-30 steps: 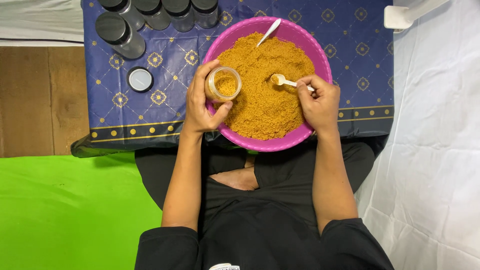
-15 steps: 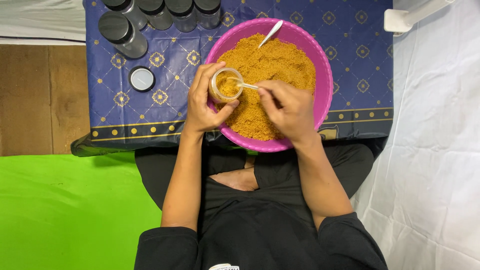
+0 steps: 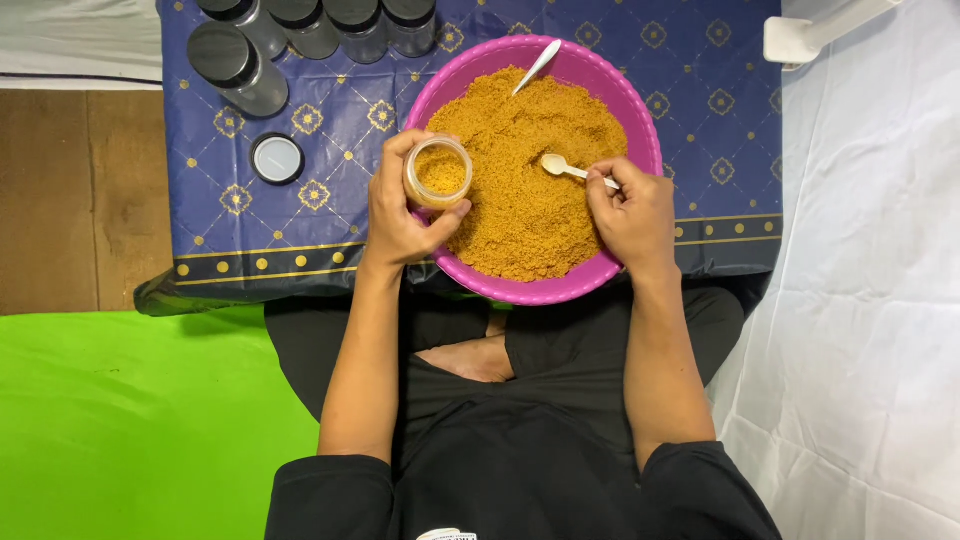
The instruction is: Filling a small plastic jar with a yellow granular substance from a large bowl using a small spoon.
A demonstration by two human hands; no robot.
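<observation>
Left hand (image 3: 400, 215) grips the small clear plastic jar (image 3: 438, 172), partly filled; right hand (image 3: 630, 210) pinches the white plastic spoon (image 3: 560, 166) over the orange-brown crumbly powder (image 3: 530, 190) in the pink round plastic bowl (image 3: 640, 120). Filling step; next comes 1 more scoop, I judge.

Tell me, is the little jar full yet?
Not quite full. The small jar in the left hand shows orange powder just below its rim.

Your left hand (image 3: 400, 215) holds the open jar (image 3: 438, 172) over the bowl's (image 3: 640, 120) left rim; your right hand (image 3: 632, 212) rests a spoon (image 3: 570, 168) on the powder (image 3: 525, 190) inside. A lid (image 3: 277, 158) lies left of the bowl, capped jars (image 3: 300, 30) behind it, and a second spoon (image 3: 537, 66) at the far rim.
</observation>
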